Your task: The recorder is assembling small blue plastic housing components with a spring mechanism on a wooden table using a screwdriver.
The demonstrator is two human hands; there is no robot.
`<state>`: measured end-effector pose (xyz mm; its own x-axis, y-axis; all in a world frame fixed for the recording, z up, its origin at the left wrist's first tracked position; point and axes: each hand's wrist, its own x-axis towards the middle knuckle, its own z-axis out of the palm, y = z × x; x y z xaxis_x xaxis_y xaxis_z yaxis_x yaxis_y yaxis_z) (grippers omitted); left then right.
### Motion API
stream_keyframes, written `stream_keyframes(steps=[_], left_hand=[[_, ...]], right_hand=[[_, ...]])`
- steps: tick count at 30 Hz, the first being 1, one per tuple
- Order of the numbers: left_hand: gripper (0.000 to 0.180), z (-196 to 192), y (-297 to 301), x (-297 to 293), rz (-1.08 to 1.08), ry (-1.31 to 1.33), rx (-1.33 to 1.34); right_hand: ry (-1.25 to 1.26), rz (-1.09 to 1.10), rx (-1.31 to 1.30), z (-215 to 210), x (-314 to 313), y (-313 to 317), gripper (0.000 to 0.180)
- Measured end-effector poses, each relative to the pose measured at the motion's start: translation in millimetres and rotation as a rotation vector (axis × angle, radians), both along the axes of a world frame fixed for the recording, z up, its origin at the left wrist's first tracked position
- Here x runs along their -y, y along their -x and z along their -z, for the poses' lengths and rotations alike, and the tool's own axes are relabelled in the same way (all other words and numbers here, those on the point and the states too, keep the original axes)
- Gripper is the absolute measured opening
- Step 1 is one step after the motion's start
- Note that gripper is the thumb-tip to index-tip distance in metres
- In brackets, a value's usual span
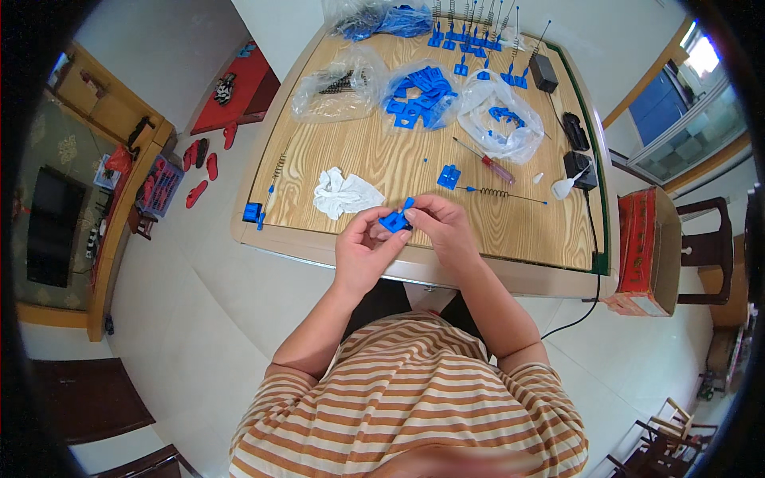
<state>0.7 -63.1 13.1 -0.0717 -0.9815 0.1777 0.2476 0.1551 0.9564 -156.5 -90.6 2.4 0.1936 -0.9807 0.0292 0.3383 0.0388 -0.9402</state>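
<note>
Near the table's front edge, my left hand (362, 250) grips a small blue plastic part (393, 222) from the left. My right hand (448, 229) pinches its right side, and a narrow blue tip stands up by those fingers. Part of the piece is hidden by my fingers. Just beyond it lie a crumpled white cloth (348, 194), a flat blue plate (449, 177) and a thin rod with a dark coil spring (494, 193). Farther back is a screwdriver (498, 170) with a red handle. At the left edge, a blue block (252, 212) sits beside another spring rod (273, 183).
Clear bags hold dark springs (344, 83), flat blue pieces (420, 97) and small blue parts (507, 116). Several spring rods on blue bases (476, 38) stand at the back. Black boxes (544, 73), a cable (590, 231) and a white nozzled bottle (565, 187) line the right side.
</note>
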Motion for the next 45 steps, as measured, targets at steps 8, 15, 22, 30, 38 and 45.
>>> stream_keyframes(steps=[8,15,22,30,38,45], left_hand=[[0.037,-2,3,-1,-0.101,0.124,0.176],[0.025,-1,-6,3,0.045,-0.179,-0.055],[0.027,5,-9,7,0.188,-0.282,-0.272],[0.033,4,-10,9,0.265,-0.376,-0.379],[0.04,12,-11,12,0.461,-0.578,-0.697],[0.04,15,-10,14,0.512,-0.678,-0.785]], right_hand=[[-0.015,-0.021,0.068,-3,-1,-2,0.017],[-0.037,-0.002,0.035,1,0,-2,0.019],[-0.036,-0.029,0.011,-4,1,-1,0.019],[-0.032,-0.019,-0.029,-4,0,0,0.019],[-0.026,-0.053,0.019,-7,-1,-2,0.015],[-0.027,-0.035,0.018,-6,-2,-3,0.014]])
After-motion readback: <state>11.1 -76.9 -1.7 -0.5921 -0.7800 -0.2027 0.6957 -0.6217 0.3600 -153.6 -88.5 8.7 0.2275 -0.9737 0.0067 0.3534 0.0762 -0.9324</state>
